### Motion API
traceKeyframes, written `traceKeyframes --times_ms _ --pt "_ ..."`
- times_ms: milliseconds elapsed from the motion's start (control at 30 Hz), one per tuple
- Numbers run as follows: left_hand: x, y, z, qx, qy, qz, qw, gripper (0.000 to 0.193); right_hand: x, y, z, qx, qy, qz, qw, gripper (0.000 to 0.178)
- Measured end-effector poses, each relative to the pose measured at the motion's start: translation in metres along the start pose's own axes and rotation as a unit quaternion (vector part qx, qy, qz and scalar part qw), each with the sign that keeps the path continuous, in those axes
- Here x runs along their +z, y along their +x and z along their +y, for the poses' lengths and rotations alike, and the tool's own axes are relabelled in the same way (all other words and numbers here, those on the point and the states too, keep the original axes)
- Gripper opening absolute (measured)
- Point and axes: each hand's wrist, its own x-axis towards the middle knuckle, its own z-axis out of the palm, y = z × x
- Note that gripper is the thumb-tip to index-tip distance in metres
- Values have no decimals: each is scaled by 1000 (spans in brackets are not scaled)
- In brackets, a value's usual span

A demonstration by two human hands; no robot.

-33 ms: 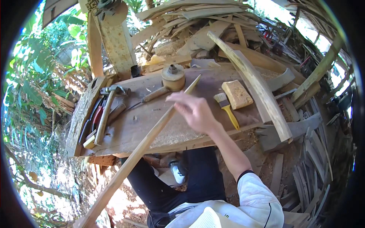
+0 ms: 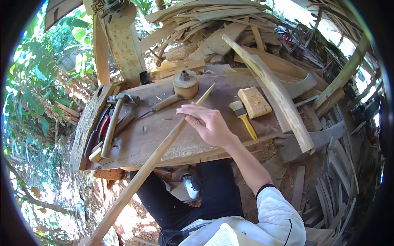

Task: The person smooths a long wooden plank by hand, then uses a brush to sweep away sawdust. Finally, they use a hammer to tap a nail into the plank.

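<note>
A long, slender wooden pole slants from the lower left up over the workbench, its far end tapering to a point. Across its upper part lies my right hand, palm down, fingers stretched out and the thumb bent beside the wood. The hand touches the pole without wrapping round it. I cannot see my left hand or forearm; a pale patch at the pole's lower end is too unclear to name. Beyond the pole's tip are a round wooden pot with a dark spout and a wooden-handled tool with a thin metal shaft.
A hammer and red-handled pliers lie at the bench's left side. Right of my hand are a yellow-handled brush and a wooden block. A peeled branch leans at the right. Scrap boards are heaped behind.
The view has shifted very slightly. My right hand stays on the pole, a touch lower in the picture; nothing has been picked up or let go.
</note>
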Motion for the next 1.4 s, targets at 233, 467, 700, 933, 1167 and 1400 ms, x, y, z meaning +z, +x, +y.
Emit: traceKeyframes --times_ms 233,467,700,933,1167,1400 --pt "9 8 -15 -20 -32 3 999 53 -29 6 31 162 -49 18 985 32" --pt "10 14 -18 -27 -47 8 998 56 -34 -5 37 144 -53 34 988 34" --pt "3 18 -11 -29 -51 21 998 60 -7 -27 21 114 -96 111 983 27" --pt "3 23 7 -22 -58 30 998 65 11 -41 5 65 -120 164 977 23" --pt "-9 30 14 -33 -65 38 997 68 -8 -54 0 64 -156 88 982 23" --pt "13 29 -6 -6 -63 18 998 65 -20 -74 8 117 -91 -45 988 24"
